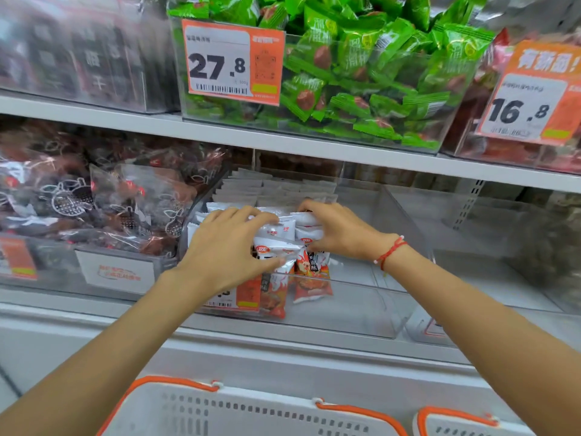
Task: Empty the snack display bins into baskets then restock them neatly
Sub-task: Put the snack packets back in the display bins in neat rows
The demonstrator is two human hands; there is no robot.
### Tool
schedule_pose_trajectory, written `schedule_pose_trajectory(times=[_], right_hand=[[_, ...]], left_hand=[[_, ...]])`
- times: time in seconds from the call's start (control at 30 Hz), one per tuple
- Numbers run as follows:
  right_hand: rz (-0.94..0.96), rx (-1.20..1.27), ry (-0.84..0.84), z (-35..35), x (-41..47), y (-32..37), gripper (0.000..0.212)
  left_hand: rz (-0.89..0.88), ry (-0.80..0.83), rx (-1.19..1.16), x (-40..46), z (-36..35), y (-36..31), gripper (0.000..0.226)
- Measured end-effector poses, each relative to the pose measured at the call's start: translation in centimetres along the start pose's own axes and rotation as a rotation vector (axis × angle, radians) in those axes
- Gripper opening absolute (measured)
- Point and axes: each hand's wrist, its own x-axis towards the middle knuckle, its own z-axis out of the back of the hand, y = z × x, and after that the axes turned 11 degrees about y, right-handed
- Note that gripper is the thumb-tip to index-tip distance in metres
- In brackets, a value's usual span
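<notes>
Gripping white snack packets (284,247), both hands' curled fingers (251,215), tags 27.8 (220,67), 16.8 (518,111)

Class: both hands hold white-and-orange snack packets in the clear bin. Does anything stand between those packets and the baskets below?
Only the clear bin's front wall, which the snack packets must be lifted over. Below it, nothing visible blocks the way to the baskets.
</notes>
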Motion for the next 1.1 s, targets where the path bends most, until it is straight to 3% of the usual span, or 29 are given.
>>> schedule_pose_trajectory(times=[0.13,0.2,0.37,0.5,0.73,0.9,1.1], right_hand=[[-0.008,-0.115,-0.112,-0.5,0.1,-0.8,0.07],[-0.026,-0.201,-0.075,-0.2,0.4,-0.9,0.083],[-0.059,-0.135,-0.016,-0.5,1.1,-0.7,0.101],[-0.077,-0.146,-0.036,-1.2,0.6,-1.1,0.089],[-0.107,0.042,-0.233,-2.7,1.0,-0.7,0.071],[-0.139,0.046,-0.058,-1.4,1.1,-1.3,0.084],[-0.151,0.035,0.045,0.0,-0.4,-1.5,0.101]], left_hand=[[-0.008,0.01,0.027,0.0,0.1,0.6,0.087],[-0.04,-0.001,0.029,0.0,0.0,0.7,0.085],[-0.066,0.052,0.031,0.8,0.5,0.2,0.087],[-0.049,0.067,0.026,1.0,0.6,0.2,0.083],[-0.104,0.043,0.014,0.2,0.9,1.1,0.085],[-0.093,0.075,0.0,0.1,0.9,0.7,0.078],[-0.096,0.095,0.01,0.1,1.2,0.2,0.088]])
